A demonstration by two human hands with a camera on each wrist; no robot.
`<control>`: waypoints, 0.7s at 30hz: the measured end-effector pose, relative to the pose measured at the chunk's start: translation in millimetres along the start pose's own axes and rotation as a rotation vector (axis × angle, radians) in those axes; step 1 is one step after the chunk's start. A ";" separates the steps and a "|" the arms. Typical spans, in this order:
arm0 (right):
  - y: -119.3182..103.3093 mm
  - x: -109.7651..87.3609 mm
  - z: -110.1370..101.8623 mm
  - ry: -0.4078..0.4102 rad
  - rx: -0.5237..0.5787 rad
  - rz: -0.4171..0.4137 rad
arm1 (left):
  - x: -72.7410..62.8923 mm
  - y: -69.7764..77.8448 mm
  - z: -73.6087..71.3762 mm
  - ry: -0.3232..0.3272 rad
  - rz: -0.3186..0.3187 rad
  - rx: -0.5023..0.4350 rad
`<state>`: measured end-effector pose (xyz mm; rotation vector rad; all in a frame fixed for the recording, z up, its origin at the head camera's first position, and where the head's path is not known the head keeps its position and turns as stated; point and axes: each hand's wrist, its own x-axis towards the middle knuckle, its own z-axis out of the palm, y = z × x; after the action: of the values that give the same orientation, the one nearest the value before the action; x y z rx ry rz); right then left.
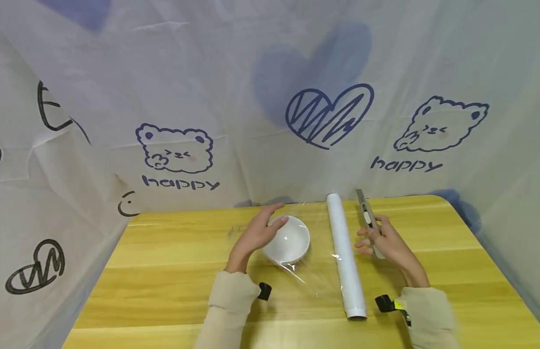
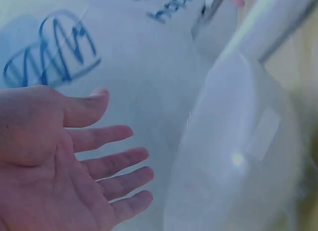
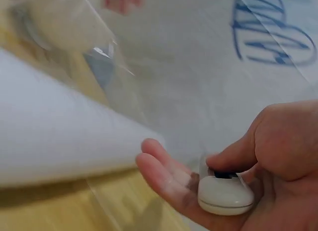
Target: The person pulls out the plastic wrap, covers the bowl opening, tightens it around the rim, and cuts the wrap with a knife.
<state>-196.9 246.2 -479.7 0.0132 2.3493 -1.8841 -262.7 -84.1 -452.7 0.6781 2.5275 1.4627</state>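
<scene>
A white bowl (image 1: 292,241) stands on the table under a sheet of clear plastic wrap (image 1: 323,271). The wrap runs out from a white roll (image 1: 346,257) lying lengthwise to the bowl's right. My left hand (image 1: 260,231) is over the bowl's left side, fingers extended and apart, nothing in its grasp; the left wrist view shows its palm (image 2: 54,166). To the right of the roll, my right hand (image 1: 385,240) holds a utility knife (image 1: 368,218), blade toward the back. In the right wrist view the thumb presses on the knife's handle (image 3: 224,193).
The yellow wooden table (image 1: 165,276) ends at the back against a pale cloth (image 1: 252,160) printed with bears and hearts. The far end of the roll lies close to that cloth. Black wrist camera mounts (image 1: 264,291) sit at both cuffs.
</scene>
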 end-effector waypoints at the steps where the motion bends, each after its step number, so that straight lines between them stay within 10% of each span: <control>1: -3.4 3.1 4.1 -0.005 -0.008 -0.004 | 7.0 8.1 0.5 -0.040 -0.010 0.034; 7: -25.4 25.4 30.5 0.013 -0.086 0.033 | 49.0 35.8 14.7 -0.197 -0.041 0.139; 14: -34.3 48.4 57.8 0.034 -0.135 0.101 | 94.5 43.7 46.6 -0.169 -0.180 0.224; 18: -30.6 53.1 64.4 0.028 -0.149 0.082 | 132.2 0.2 72.1 -0.122 -0.207 0.307; 21: -28.8 53.5 65.5 0.030 -0.168 0.078 | 135.8 -1.5 76.7 -0.113 -0.249 0.300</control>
<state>-246.2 172.2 -471.3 0.1153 2.4808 -1.6582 -357.7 36.5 -480.2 0.4474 2.6517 0.9514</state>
